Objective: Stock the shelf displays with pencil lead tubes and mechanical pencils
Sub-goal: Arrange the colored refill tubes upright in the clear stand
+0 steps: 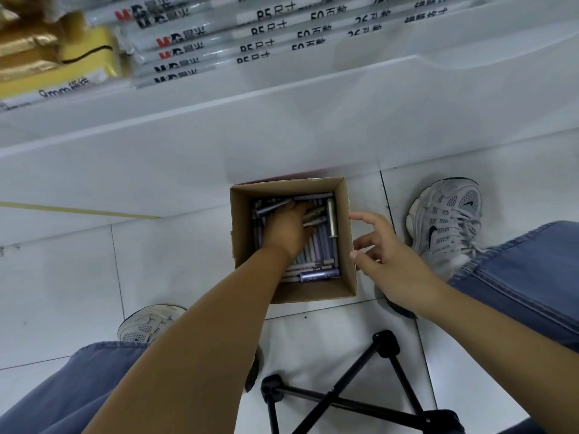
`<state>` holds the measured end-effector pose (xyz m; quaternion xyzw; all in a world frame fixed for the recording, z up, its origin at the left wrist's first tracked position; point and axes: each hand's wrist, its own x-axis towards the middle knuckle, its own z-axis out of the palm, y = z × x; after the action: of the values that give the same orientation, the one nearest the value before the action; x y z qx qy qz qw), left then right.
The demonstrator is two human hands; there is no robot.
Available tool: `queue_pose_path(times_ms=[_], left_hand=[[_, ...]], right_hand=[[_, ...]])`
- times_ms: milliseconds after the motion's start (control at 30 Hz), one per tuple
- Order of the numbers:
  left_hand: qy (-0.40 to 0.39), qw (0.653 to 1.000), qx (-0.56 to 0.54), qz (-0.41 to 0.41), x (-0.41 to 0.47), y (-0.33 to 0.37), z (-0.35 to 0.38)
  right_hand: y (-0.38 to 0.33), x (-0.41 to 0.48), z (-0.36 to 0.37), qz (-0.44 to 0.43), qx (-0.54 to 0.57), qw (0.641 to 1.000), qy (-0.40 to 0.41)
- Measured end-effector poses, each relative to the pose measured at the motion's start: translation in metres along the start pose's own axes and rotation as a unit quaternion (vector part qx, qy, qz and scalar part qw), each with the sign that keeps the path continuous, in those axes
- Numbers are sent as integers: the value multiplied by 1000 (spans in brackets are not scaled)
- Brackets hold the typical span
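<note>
A small open cardboard box (346,214) stands on the tiled floor against the base of a white shelf. It is filled with several pencil lead tubes (319,245), purple, grey and olive. My left hand (286,228) reaches down into the box and its fingers curl round a bunch of tubes (315,214). My right hand (388,261) hovers beside the box's right wall with its fingers spread and holds nothing.
The white shelf (282,120) above carries stacked notebook packs (219,51) and yellow packages (78,57). My two white shoes (448,220) stand either side of the box. Black folding stool legs (344,396) cross on the floor near me.
</note>
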<state>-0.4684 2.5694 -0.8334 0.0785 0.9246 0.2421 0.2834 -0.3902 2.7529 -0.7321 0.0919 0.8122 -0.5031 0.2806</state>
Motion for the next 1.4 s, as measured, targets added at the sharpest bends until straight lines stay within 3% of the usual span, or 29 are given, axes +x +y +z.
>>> queue_pose_path(times_ms=[167, 333, 700, 900, 1067, 1167, 1400], left_hand=[[-42, 992, -116, -28, -1, -1, -5], [-62, 945, -307, -94, -6, 13, 4], [-107, 874, -448, -155, -3, 23, 12], [-188, 898, -379, -121, -13, 14, -14], [-322, 925, -181, -93, -31, 2, -34], [-337, 936, -83, -63, -36, 2, -31], [-365, 928, -60, -48, -28, 5, -22]], right_hand=[[1, 1, 0, -4, 2, 1000, 3], [3, 2, 1, -9, 1, 1000, 7], [1, 1, 0, -20, 15, 1000, 6], [1, 1, 1, -13, 22, 1000, 7], [-1, 0, 1, -10, 20, 1000, 11], [-2, -1, 1, -9, 15, 1000, 13], [-2, -1, 0, -13, 11, 1000, 9]])
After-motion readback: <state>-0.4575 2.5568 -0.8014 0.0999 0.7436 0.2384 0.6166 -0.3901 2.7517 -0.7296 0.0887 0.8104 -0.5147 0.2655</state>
